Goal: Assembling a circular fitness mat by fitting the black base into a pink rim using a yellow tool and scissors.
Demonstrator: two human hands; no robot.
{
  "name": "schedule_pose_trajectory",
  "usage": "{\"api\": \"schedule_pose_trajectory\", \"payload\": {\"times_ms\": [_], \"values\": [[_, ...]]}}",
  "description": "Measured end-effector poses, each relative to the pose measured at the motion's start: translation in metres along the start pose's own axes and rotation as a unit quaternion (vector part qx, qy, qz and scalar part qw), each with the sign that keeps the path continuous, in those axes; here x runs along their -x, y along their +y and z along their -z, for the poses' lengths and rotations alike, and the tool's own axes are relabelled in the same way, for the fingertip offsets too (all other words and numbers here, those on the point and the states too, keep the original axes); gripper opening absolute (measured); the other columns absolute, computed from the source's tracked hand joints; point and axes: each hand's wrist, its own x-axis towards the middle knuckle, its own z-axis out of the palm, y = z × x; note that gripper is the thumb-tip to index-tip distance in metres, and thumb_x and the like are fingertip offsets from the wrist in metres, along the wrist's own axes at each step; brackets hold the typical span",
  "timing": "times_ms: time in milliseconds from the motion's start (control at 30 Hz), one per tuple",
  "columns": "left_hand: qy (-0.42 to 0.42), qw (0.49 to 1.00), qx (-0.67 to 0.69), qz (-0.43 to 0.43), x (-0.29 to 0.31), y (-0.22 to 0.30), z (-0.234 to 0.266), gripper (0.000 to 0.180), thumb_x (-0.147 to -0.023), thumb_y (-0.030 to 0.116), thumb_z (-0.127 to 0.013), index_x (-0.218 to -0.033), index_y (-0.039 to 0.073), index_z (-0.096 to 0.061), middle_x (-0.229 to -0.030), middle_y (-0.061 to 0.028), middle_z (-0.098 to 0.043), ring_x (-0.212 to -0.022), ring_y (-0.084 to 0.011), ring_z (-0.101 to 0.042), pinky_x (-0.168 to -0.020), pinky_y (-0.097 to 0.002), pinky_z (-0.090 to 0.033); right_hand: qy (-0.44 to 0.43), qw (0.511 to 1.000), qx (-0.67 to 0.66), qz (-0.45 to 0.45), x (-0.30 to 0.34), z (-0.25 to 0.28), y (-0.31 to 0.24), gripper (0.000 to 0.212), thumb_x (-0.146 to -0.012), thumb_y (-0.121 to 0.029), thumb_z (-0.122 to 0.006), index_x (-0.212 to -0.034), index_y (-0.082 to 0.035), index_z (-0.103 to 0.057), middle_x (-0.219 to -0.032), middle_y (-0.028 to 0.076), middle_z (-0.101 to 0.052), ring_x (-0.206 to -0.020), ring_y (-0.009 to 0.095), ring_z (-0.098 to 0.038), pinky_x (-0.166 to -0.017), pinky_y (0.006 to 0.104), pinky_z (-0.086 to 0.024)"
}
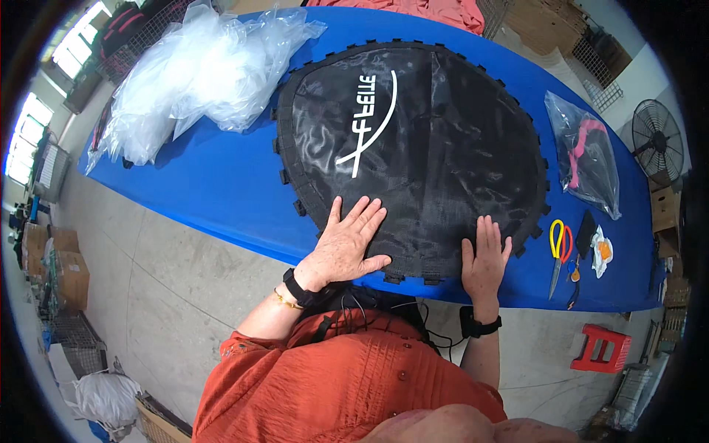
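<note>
A large rounded sheet of black mesh fabric [473,140] lies spread on the blue-covered table [192,196]. It has a thick dark border, small black tabs all round its edge, and white printing on its left half. My left hand [343,244] rests flat on the near left edge of the sheet, fingers stretched out and thumb apart. Over the near right edge lies my right hand [485,258], palm down, its fingers straight and the thumb spread to the side. Neither hand grips anything. Both wrists wear black bands.
Crumpled clear plastic bags [214,70] pile up at the far left. At the right lie a bagged black item with a pink strap [587,144], scissors [557,247] with yellow and red handles, and a white wrapper [602,252]. A red stool [602,348] and a fan [657,140] stand beyond.
</note>
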Motion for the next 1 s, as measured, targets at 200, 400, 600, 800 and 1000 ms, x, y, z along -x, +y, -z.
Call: {"api": "schedule_pose_trajectory", "payload": {"times_ms": [200, 400, 600, 800, 1000], "values": [[-0.007, 1.000, 0.001, 0.000, 0.0006, 0.0021, 0.0027, 0.099, -0.098, 0.069, -0.062, -0.166, 0.002, -0.038, -0.173, -0.0209, -0.038, -0.163, -0.0395, -0.030, -0.130, -0.0694, -0.012, 0.000, 1.000, -0.002, -0.005, 0.0011, 0.0004, -0.0028, 0.061, -0.109, -0.034, -0.059, -0.162, -0.007, -0.047, -0.164, 0.016, -0.051, -0.153, 0.036, -0.045, -0.127, 0.0651, -0.026], [-0.010, 1.000, -0.007, 0.003, 0.0000, 0.0023, 0.0046, 0.098, -0.098, 0.068, -0.063, -0.166, 0.002, -0.038, -0.173, -0.0208, -0.036, -0.163, -0.0392, -0.029, -0.130, -0.0693, -0.012, 0.012, 1.000, -0.007, -0.002, -0.0001, -0.0004, -0.0038, 0.061, -0.106, -0.034, -0.062, -0.159, -0.006, -0.050, -0.162, 0.016, -0.053, -0.152, 0.035, -0.046, -0.127, 0.0638, -0.026], [-0.012, 1.000, -0.013, 0.001, -0.0010, 0.0023, 0.0048, 0.099, -0.098, 0.070, -0.062, -0.166, 0.001, -0.038, -0.174, -0.0206, -0.036, -0.163, -0.0390, -0.029, -0.130, -0.0691, -0.012, 0.014, 1.000, 0.002, -0.007, 0.0001, -0.0006, -0.0039, 0.061, -0.106, -0.033, -0.064, -0.159, -0.006, -0.051, -0.162, 0.015, -0.053, -0.152, 0.034, -0.046, -0.128, 0.0634, -0.026], [-0.015, 1.000, -0.014, 0.002, -0.0016, 0.0026, 0.0048, 0.099, -0.098, 0.069, -0.061, -0.166, 0.001, -0.038, -0.174, -0.0205, -0.035, -0.163, -0.0389, -0.029, -0.131, -0.0689, -0.012, 0.006, 1.000, -0.014, -0.015, 0.0010, -0.0018, -0.0036, 0.060, -0.107, -0.031, -0.061, -0.161, -0.007, -0.049, -0.163, 0.017, -0.053, -0.154, 0.035, -0.045, -0.129, 0.0625, -0.023], [-0.015, 1.000, -0.019, 0.002, -0.0012, 0.0025, 0.0048, 0.099, -0.098, 0.069, -0.062, -0.166, 0.001, -0.038, -0.174, -0.0204, -0.036, -0.163, -0.0388, -0.029, -0.131, -0.0687, -0.012, 0.010, 1.000, 0.006, -0.009, -0.0002, 0.0005, -0.0055, 0.061, -0.105, -0.034, -0.064, -0.158, -0.006, -0.052, -0.162, 0.017, -0.054, -0.152, 0.035, -0.047, -0.128, 0.0635, -0.027]]}}
